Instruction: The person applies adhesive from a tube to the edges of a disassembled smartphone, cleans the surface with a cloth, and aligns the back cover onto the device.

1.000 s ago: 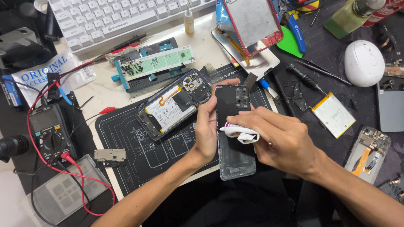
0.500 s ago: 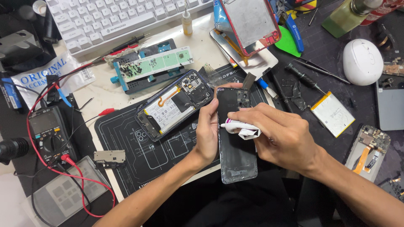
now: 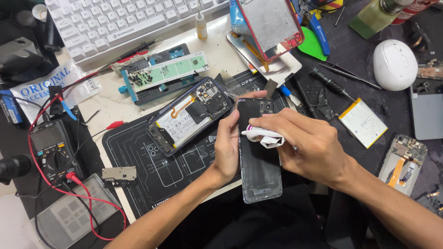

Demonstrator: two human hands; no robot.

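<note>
I see a dark phone back cover, long and glossy, with a camera cutout near its far end, lying lengthwise away from me at the near edge of the mat. A small crumpled white cloth rests against its upper half.

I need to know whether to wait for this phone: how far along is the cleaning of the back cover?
Done: the opened phone lies on the black mat, its back cover off. In hand: the left hand steadies the cover while the right hand presses a white wipe near its top. Left: residue shows along the cover's lower edge, and it isn't refitted.
</note>
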